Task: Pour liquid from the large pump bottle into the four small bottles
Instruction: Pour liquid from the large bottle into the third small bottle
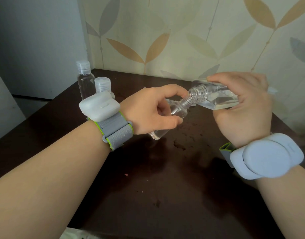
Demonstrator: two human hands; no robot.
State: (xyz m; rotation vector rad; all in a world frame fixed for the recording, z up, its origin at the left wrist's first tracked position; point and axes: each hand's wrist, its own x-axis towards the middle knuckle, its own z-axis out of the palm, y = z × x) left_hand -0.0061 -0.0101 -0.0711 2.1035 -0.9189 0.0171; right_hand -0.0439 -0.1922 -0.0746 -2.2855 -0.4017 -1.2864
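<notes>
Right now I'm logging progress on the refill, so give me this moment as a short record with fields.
left hand: holds small open bottle, tilted
right hand: holds large bottle, tipped, pump off
mouths: large bottle's neck at the small bottle's neck
small bottle contents: some clear liquid at its bottom
capped bottles: two, upright, back left
table: dark, wet spots beneath the bottles

Clear glossy plastic large bottle [217, 95], dark glossy wooden table [165, 187]

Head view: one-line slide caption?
Right hand tips large bottle into small bottle held by left hand.
</notes>
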